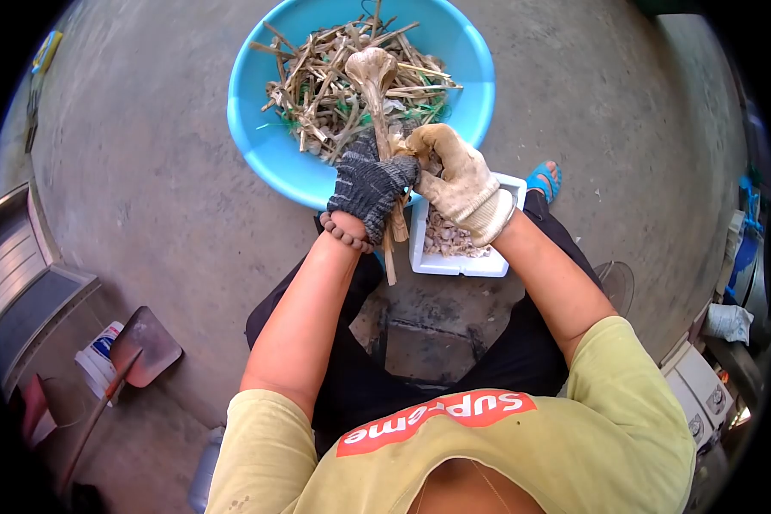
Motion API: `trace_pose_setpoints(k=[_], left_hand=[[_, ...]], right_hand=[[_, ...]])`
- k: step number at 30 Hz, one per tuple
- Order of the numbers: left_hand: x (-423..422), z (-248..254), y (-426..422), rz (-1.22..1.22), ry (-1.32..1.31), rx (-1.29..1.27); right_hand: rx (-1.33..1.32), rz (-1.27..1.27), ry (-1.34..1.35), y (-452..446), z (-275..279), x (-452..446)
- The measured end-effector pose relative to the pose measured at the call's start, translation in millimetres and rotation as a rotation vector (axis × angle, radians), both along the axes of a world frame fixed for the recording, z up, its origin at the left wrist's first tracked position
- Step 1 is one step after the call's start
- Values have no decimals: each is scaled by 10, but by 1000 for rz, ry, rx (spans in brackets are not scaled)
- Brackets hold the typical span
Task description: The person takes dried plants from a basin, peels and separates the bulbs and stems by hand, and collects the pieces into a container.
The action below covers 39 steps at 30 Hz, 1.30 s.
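My left hand, in a dark grey knitted glove, is closed around the dry stalks of garlic. One garlic bulb stands out beyond that fist, over the blue basin. Beside it my right hand, in a stained cream glove, has its fingers curled in a pinch against the stalks; what lies between the fingertips is mostly hidden. Cut dry stalks and bits of green netting fill the basin. Under my right wrist sits a white foam box holding small garlic pieces.
A shovel leans at the lower left by a white bucket. My foot in a blue sandal is right of the box. At the right edge are a white appliance and other household items.
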State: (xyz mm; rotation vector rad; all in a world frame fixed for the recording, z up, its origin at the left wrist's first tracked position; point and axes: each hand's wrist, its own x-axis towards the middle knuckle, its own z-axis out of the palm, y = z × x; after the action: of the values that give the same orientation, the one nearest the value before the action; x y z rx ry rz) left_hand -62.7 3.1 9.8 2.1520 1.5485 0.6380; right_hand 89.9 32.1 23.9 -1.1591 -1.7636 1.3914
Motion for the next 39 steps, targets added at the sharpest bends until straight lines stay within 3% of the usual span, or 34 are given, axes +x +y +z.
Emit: trace_pose_setpoints(k=[2, 6, 8, 9, 14, 16, 20, 24, 26, 30, 33, 35, 36, 38, 39], left_hand=[[7, -52, -3, 116, -398, -238], [20, 65, 26, 199, -511, -447], [85, 154, 41, 581, -1357, -834], [75, 143, 55, 598, -1429, -871], [42, 147, 55, 621, -1418, -860], [10, 124, 50, 559, -1264, -943], [118, 177, 45, 600, -1389, -815], [150, 107, 20, 551, -1086, -734], [118, 26, -23, 283, -674, -355], [111, 151, 7, 303, -554, -448], [83, 70, -1, 447, -781, -582], [42, 87, 0, 189, -369, -259], [56, 121, 11, 189, -369, -259], [107, 217, 41, 427, -935, -601], [128, 246, 49, 428, -935, -602]], right_hand=[[243, 64, -94, 5, -25, 44], [71, 26, -134, 8, 81, 7], [-8, -84, 9, 27, 101, -44], [-7, -86, 9, 42, 117, -54], [-14, -57, -28, 80, 141, -53], [-7, -55, -40, 89, 106, -41], [106, -98, -89, 75, 42, -46], [285, -66, -234, 58, -14, -10], [339, -81, -270, 54, 6, -16], [293, -33, -217, 57, 22, -16], [269, 39, -87, 73, 71, -29], [186, 32, -45, 81, 66, -32], [186, 32, -44, 101, 95, -22], [296, 162, -190, 155, 178, 6], [296, 162, -190, 161, 170, 7]])
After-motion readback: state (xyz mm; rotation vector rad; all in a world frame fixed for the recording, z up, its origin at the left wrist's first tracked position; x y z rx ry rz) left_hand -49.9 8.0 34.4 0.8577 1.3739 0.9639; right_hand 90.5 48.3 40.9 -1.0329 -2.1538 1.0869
